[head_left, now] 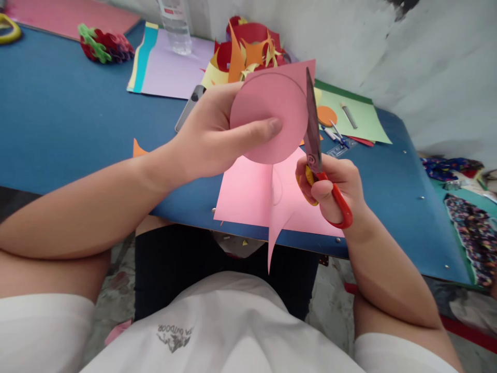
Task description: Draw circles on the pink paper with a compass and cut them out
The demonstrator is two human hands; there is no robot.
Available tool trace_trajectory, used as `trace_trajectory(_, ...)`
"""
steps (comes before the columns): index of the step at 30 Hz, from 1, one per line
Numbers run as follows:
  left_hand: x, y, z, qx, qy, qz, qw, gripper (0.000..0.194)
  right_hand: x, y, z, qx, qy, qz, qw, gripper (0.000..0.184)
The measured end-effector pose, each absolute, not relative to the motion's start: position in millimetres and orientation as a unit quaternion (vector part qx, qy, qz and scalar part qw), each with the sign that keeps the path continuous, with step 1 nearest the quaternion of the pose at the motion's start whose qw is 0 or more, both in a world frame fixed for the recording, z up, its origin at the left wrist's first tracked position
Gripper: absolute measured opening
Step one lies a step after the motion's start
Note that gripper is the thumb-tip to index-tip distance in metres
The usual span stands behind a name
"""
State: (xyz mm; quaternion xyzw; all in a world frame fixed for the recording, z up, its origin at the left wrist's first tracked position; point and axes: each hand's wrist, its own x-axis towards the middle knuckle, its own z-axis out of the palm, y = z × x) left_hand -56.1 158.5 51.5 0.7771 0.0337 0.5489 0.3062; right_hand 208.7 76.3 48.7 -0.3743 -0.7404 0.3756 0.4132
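Note:
My left hand point(217, 132) pinches a piece of pink paper point(264, 96) with the thumb on top, raised above the table. A circle is drawn on this paper; its lower edge is cut round, while a corner of paper still sticks out at the upper right. From the cut side a curled pink strip dangles past the table edge. My right hand point(337, 186) grips scissors point(312, 134) with red and yellow handles, blades pointing up along the circle's right side. The blades look nearly closed. Below lies a pink sheet point(244, 191) on the table.
Colourful paper scraps point(252, 49) are heaped at the back by the wall. A water bottle point(176, 28) stands on a lilac sheet point(173, 67). Right of these are a green sheet point(367, 116), an orange disc point(327, 115) and pens. The blue table point(70, 119) ends before my lap.

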Motion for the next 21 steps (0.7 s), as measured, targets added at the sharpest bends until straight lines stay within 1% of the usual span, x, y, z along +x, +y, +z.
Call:
trace_trajectory(3,-56.3,155.1,53.4,0.775,0.045,0.549,0.31,0.037,207.6,76.3,51.5,-0.389,-0.736,0.373,0.41,0.069)
trace_trajectory(7,-56.4,153.7,54.6,0.773,0.05,0.554,0.304,0.041,208.3,77.0,52.2,-0.386,-0.738,0.372,0.411,0.067)
trace_trajectory(11,-57.5,153.7,54.2,0.778,0.066,0.55,0.295,0.041,211.7,77.4,50.2,-0.372,-0.751,0.356,0.414,0.064)
trace_trajectory(15,-57.0,154.5,54.0,0.778,0.083,0.558,0.276,0.042,214.3,77.5,49.2,-0.377,-0.753,0.347,0.413,0.065)
trace_trajectory(21,-55.2,157.2,54.5,0.767,0.073,0.563,0.298,0.044,215.2,77.5,49.5,-0.388,-0.748,0.351,0.409,0.065)
